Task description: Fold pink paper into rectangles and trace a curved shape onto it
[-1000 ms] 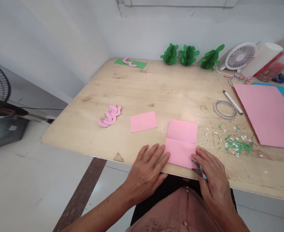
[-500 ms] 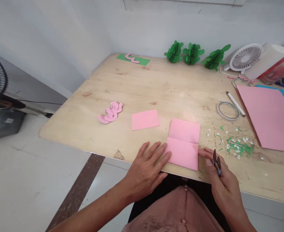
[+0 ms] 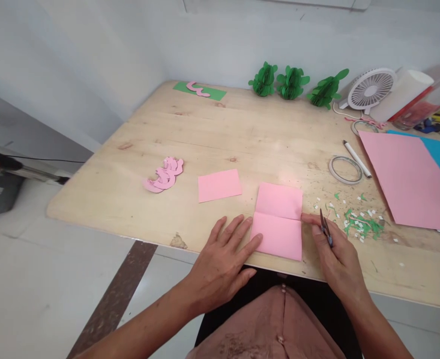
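A creased pink paper (image 3: 279,234) lies unfolded near the table's front edge. My left hand (image 3: 222,259) rests with fingers spread, its index fingertip on the paper's lower left part. At the paper's right edge, by the crease, my right hand (image 3: 334,249) touches it with a fingertip while holding small scissors (image 3: 325,228), their blades pointing up. A smaller pink rectangle (image 3: 219,186) lies to the upper left. Farther left is a pile of curved pink cutouts (image 3: 163,175).
Green and white scraps (image 3: 364,223), a tape roll (image 3: 345,170), a white pen (image 3: 356,159) and large pink sheets (image 3: 410,174) lie at right. Green paper figures (image 3: 264,81) and a small white fan (image 3: 371,89) stand by the wall. A green strip (image 3: 217,93) lies at the back left.
The view has shifted slightly. My right hand has moved a little up along the paper's right edge to the crease. The paper's upper and lower parts now lie flatter.
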The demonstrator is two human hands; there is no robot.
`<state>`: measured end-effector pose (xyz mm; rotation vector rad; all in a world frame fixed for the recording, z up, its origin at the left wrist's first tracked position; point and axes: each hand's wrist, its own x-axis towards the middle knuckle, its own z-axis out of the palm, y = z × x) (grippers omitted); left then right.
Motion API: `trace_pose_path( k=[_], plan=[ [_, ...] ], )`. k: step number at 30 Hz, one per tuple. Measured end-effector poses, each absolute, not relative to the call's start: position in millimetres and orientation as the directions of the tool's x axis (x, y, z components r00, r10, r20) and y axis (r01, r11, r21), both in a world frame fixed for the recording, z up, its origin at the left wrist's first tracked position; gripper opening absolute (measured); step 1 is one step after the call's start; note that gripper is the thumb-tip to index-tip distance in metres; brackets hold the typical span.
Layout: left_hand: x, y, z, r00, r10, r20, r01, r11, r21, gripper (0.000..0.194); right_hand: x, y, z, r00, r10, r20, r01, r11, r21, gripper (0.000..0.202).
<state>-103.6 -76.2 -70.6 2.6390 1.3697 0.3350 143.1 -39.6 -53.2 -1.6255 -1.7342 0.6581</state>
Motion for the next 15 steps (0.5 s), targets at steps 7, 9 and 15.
trace_pose_path(
  k=[7,9,15],
  plan=[
    [-104.5,-73.9,-65.6,0.590,0.801,0.097,0.772,-0.596,0.220,0.057,140.1,-42.2,-53.3,-0.006,0.992,0.130,0.679,0.099,-0.728,0.029],
    [-105.0,-73.6,-65.7,0.592,0.800,0.100,0.769,-0.598,0.228,0.057,140.0,-42.4,-53.8,-0.009,0.991,0.136,0.678,0.106,-0.728,0.030],
    [-105.2,-72.9,-65.3,0.598,0.798,0.083,0.766,-0.598,0.236,0.055,138.6,-43.7,-55.0,-0.007,0.988,0.152,0.673,0.117,-0.730,0.028]
  ],
)
